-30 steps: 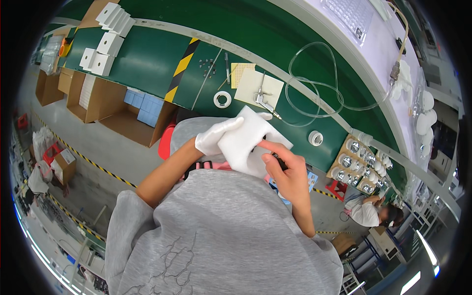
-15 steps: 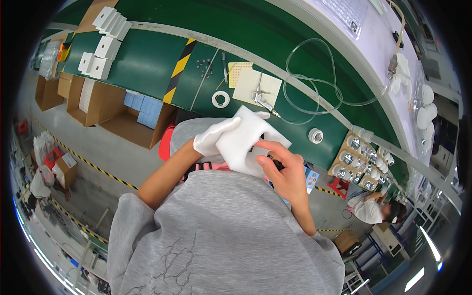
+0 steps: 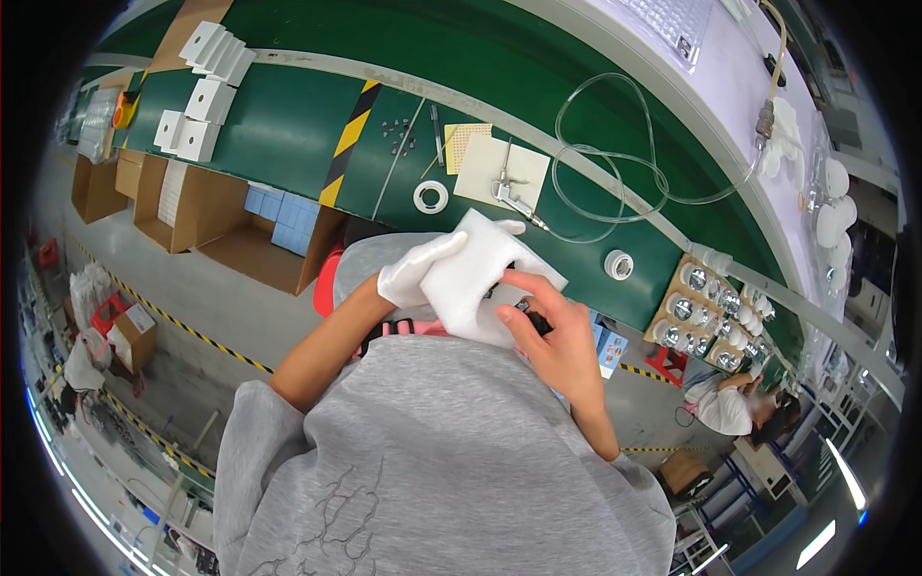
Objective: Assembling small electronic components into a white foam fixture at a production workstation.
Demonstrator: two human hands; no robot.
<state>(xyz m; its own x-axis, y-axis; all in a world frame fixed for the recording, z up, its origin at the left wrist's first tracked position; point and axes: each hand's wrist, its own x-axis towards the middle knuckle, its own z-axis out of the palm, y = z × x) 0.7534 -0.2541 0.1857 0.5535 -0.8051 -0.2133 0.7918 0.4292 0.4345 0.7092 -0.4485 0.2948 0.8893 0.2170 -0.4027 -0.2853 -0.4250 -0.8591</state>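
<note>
Bench (image 3: 288, 115) beyond, right hand (image 3: 569, 350) apparently obscures something dark (image 3: 540, 323).

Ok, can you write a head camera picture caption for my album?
Gloved left fingers hold a white foam piece, bare right fingers at its opening.

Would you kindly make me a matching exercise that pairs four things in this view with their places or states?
Column one:
1. left hand
2. right hand
3. metal gun-shaped tool
4. blue boxes

Column two:
A. on a pale square sheet
B. inside an open cardboard box
C. in a white glove
D. bare, at the opening of the white foam

Pairs: 1-C; 2-D; 3-A; 4-B
</note>
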